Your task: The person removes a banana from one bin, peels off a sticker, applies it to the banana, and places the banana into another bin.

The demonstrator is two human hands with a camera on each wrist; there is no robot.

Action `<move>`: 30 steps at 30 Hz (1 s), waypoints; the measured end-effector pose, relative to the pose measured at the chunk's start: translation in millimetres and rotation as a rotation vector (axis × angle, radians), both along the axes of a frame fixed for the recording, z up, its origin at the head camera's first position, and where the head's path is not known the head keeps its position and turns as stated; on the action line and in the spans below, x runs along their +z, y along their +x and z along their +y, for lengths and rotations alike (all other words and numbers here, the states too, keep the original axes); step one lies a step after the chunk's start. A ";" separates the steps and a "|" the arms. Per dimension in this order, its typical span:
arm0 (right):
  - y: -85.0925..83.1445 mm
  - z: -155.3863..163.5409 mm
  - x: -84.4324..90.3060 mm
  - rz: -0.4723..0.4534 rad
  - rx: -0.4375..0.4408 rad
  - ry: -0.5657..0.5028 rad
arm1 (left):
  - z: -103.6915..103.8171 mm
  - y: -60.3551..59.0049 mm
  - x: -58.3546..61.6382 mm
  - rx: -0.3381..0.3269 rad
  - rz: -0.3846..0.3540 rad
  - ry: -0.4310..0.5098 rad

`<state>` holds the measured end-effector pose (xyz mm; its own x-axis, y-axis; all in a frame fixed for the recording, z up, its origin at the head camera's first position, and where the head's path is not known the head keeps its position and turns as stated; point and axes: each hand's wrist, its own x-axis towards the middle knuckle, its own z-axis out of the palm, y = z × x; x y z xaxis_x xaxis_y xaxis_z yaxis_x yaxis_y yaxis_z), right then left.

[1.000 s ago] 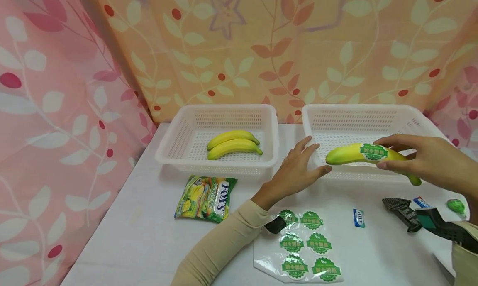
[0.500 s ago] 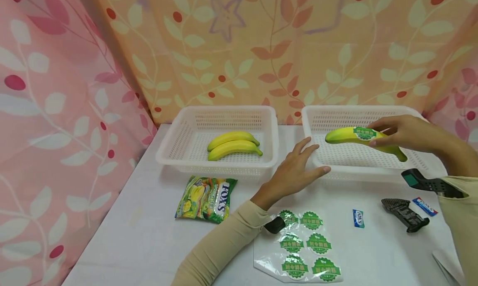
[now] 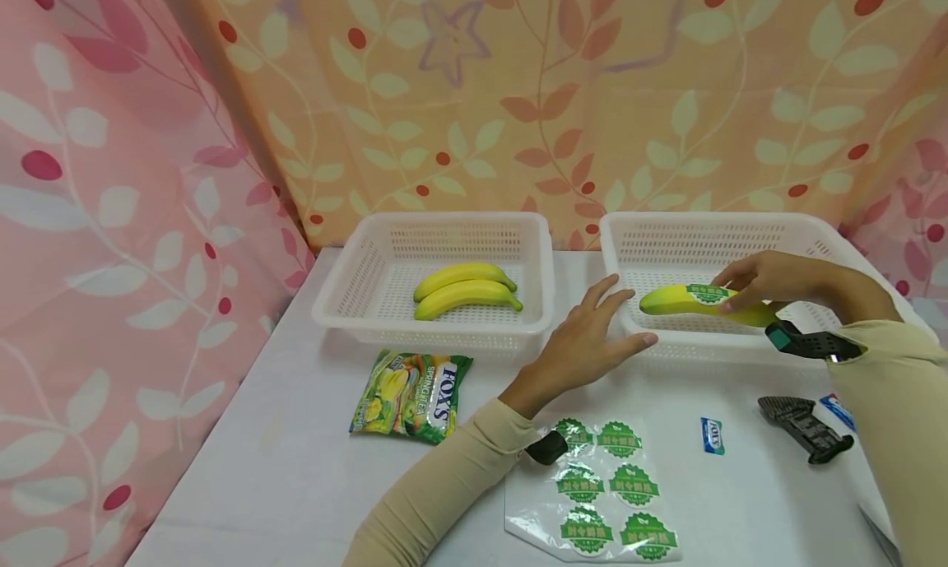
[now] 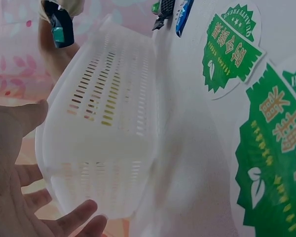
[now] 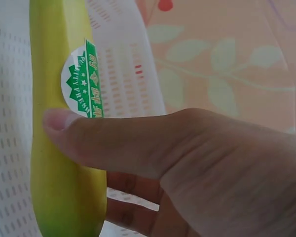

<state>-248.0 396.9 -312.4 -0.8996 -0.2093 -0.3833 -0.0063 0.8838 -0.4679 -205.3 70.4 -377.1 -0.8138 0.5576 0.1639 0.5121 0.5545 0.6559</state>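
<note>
My right hand (image 3: 788, 283) grips a yellow banana (image 3: 666, 300) with green ends, low within the right white basket (image 3: 711, 220). A round green-and-white sticker (image 3: 705, 294) is on the banana's upper side. In the right wrist view, the thumb of the right hand (image 5: 202, 153) lies across the banana (image 5: 49, 74), just below the sticker (image 5: 79, 81); other fingers are partly hidden behind it. My left hand (image 3: 573, 349) has its fingers spread at that basket's front left corner. The left wrist view shows the left hand (image 4: 10, 168) beside the basket's wall (image 4: 98, 140).
Two bananas (image 3: 470, 295) lie in the left white basket (image 3: 437, 330). On the table are a Fox's candy bag (image 3: 411, 394), a sheet of green stickers (image 3: 633, 483), a small Fox's packet (image 3: 713, 435), a black wrapped item (image 3: 806, 427) and scissors-like metal (image 3: 877, 534) at right.
My right hand has carried the stickered banana from in front of the right basket, over its rim and down into it. The left hand has stayed in place.
</note>
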 end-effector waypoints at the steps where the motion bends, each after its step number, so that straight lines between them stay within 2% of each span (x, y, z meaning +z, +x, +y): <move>1: -0.9 -0.5 -0.9 -0.023 -0.001 0.005 | -0.1 0.1 -0.2 0.000 0.000 -0.001; 8: -4.0 -6.2 -5.7 -0.145 0.006 0.011 | -0.1 0.4 -1.1 0.004 -0.007 0.000; 16: 0.6 -7.0 -12.5 -0.163 0.003 -0.015 | 0.2 0.7 -0.3 -0.002 -0.014 -0.015; 21: 6.7 -9.2 -11.3 -0.082 0.021 -0.018 | -0.1 0.4 0.2 0.000 -0.012 -0.021; 25: 15.6 -16.6 -8.3 0.036 0.050 -0.037 | 0.1 -0.5 -0.3 0.002 0.002 -0.028; 30: 34.5 -29.1 -4.1 0.198 0.088 -0.082 | 0.2 -1.2 -0.5 0.003 0.009 -0.031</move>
